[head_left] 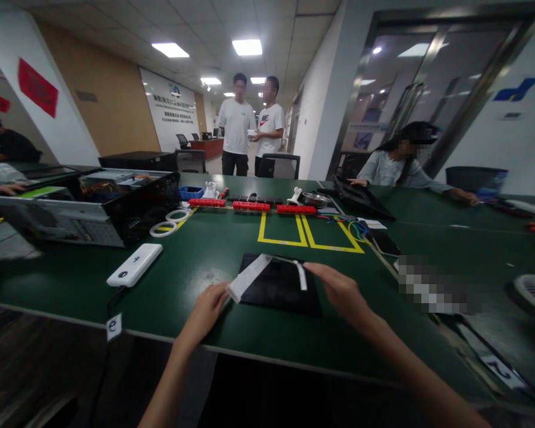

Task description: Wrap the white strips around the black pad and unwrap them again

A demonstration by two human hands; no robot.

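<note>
A white flat ribbon strip (252,274) stretches over a black flat pad (280,286) on the green table (196,255). My left hand (207,309) pinches the strip's wide near end at the pad's left corner. My right hand (339,289) is closed on the strip's thin far end at the pad's right side. Both hands hold the strip slightly above the pad.
A white power bank (135,264) lies to the left, beside an open computer case (84,205). Tape rolls (163,229), red strips (251,205), yellow floor-tape boxes (310,233) and cables (352,227) sit farther back. A seated person (399,166) works right; two people (252,128) stand behind.
</note>
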